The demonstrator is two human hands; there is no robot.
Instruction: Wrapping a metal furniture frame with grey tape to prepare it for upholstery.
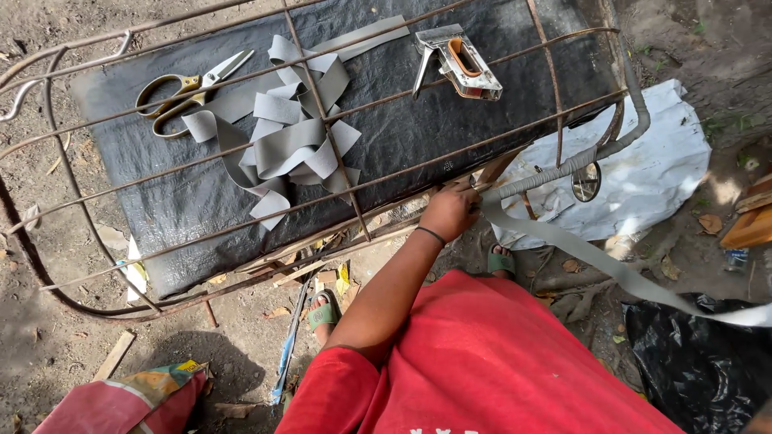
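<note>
Left hand (450, 210) pinches grey strap (595, 257) against the rusty wire frame (555, 173); right hand is out of view.

Fingers clenched on the strap where the wrap ends; strap trails off right, taut. Only the frame's curved corner is wrapped, the rest bare. Loose strap pile (285, 145), scissors (189, 90) and staple gun (460, 63) lie on black sheet (418, 128).

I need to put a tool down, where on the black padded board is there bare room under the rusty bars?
Bare black padded board lies between the pile of grey strap pieces and the silver staple gun, and along its lower left below the gold-handled scissors. It is crowded by the left hand at the rusty metal frame.
</note>
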